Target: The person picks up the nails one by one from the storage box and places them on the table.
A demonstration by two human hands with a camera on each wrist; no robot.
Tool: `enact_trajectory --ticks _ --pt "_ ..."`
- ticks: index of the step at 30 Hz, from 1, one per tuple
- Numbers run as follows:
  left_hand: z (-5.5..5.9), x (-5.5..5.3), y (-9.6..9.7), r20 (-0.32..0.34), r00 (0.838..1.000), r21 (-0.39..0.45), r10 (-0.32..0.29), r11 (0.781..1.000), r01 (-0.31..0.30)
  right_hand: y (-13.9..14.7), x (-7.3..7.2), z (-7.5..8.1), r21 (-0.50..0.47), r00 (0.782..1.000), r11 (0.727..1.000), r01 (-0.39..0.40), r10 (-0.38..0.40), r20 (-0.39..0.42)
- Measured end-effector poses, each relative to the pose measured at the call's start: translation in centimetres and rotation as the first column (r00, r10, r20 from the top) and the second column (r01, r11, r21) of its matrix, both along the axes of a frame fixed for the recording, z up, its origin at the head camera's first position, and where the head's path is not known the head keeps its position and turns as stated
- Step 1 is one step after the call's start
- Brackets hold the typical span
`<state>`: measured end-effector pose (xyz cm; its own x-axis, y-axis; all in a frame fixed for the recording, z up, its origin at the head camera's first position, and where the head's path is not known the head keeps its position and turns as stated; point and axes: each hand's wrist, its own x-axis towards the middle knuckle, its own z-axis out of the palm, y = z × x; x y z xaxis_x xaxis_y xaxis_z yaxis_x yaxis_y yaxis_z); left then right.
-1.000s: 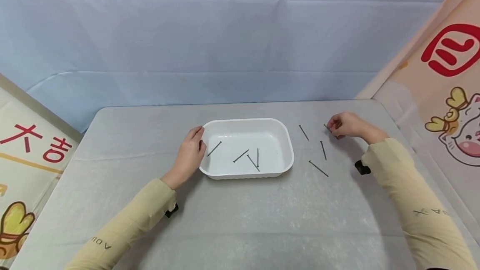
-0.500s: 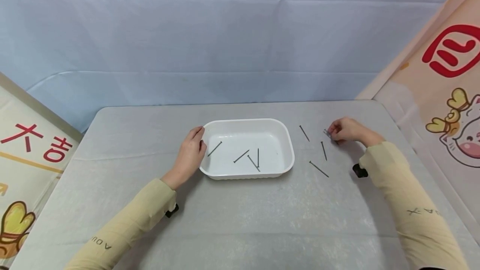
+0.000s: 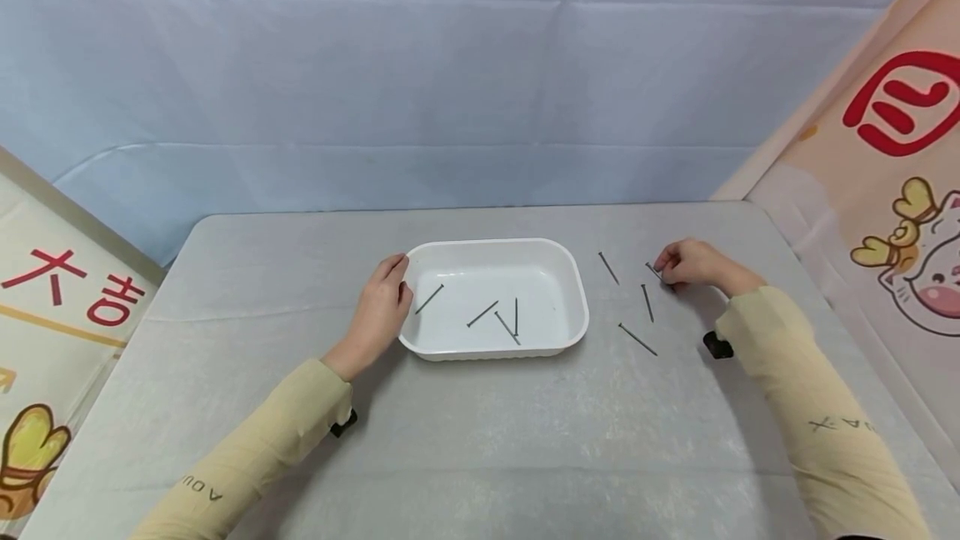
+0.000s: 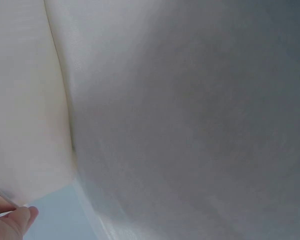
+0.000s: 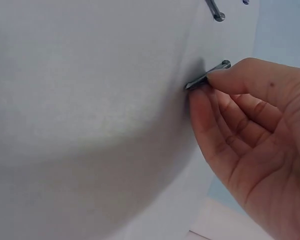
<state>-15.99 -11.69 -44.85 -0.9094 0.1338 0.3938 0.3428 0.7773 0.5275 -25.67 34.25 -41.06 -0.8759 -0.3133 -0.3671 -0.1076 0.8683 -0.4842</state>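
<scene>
A white tray [image 3: 480, 241] with several nails [image 3: 482, 313] lying loose inside stands at the middle of the table. My left hand [image 3: 382, 302] grips its left rim, fingers over the edge; in the left wrist view just part of that hand [image 4: 12, 222] shows at the lower left corner. To the right of the tray, my right hand [image 3: 693, 262] pinches a nail [image 5: 197, 82] between thumb and forefinger, low over the cloth. Its head points away from the palm side, past the thumb. Three other nails [image 3: 647, 302] lie apart on the table, left of and nearer than this hand.
A grey cloth covers the table [image 3: 480, 440]. Behind it hangs a pale blue cloth [image 3: 450, 107]. Printed panels stand at the left [image 3: 67, 307] and right [image 3: 892, 223]. A small black device [image 3: 718, 345] sits under the right cuff.
My right hand has shifted slightly toward me and left, and the pinched nail's head end shows more clearly past the fingers. The left hand and the tray stay in place.
</scene>
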Motion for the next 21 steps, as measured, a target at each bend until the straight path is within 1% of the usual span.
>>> enact_trajectory --ticks 2,6,9,12,15,21 --pt "0.0 0.1 0.0 0.002 1.000 0.001 -0.001 1.000 0.001 -0.1 0.1 0.1 0.007 1.000 1.000 -0.003 0.003 -0.005" --pt "0.1 0.1 0.0 0.000 1.000 0.003 -0.002 1.000 0.002 -0.4 0.3 0.6 0.020 0.999 0.999 -0.036 0.036 -0.030" --pt "0.1 0.1 0.0 -0.008 1.000 -0.004 0.000 1.000 0.000 -1.0 0.5 1.2 0.050 0.993 0.996 -0.078 0.082 -0.081" --pt "0.1 0.0 -0.1 -0.018 1.000 -0.018 -0.003 1.000 0.003 -1.8 1.0 1.8 0.080 0.983 0.991 -0.112 0.122 -0.137" --pt "0.1 0.0 -0.1 -0.029 0.999 -0.046 -0.014 0.999 0.012 -2.7 1.4 2.3 0.092 0.974 0.987 -0.133 0.147 -0.174" --pt "0.4 -0.1 -0.2 -0.030 0.999 -0.087 -0.027 0.996 0.024 -3.8 2.0 2.9 0.113 0.966 0.981 -0.155 0.175 -0.193"
